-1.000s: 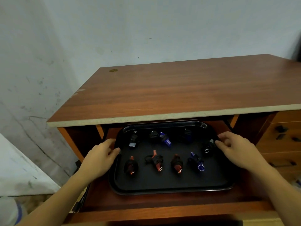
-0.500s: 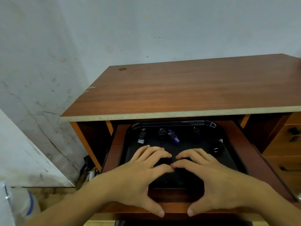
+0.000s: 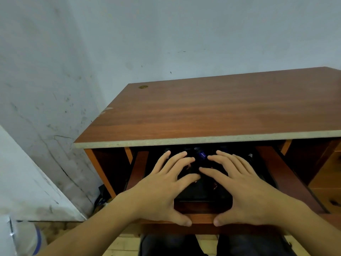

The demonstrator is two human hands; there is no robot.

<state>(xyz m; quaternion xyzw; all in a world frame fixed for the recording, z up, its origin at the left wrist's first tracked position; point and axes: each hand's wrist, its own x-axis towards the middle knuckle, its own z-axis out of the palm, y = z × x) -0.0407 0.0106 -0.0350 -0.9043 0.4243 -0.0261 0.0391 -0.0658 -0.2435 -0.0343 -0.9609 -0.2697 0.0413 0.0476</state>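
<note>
— What sits on the pull-out wooden shelf [image 3: 287,182]?

— A flat black plastic tray [image 3: 201,195], lying on it below the reddish-brown wooden desk top [image 3: 212,111]. Small pieces lie in the tray. One small blue clip [image 3: 202,155] shows between the fingertips near the tray's far end, and reddish tips peek out beside the index fingers. The rest is covered.

— And the hands?

— The left hand [image 3: 162,187] and the right hand [image 3: 245,189] lie side by side over the tray, fingers straight and spread, gripping nothing. Both thumbs rest at the shelf's front lip. Whether the palms touch the pieces, I cannot tell.

— Room at the edges?

— The tray's far end is under the desk top's pale front edge. Bare shelf wood runs along each side of the tray. A wooden drawer unit [image 3: 330,182] stands to the right and a pale scuffed wall [image 3: 46,108] to the left.
</note>
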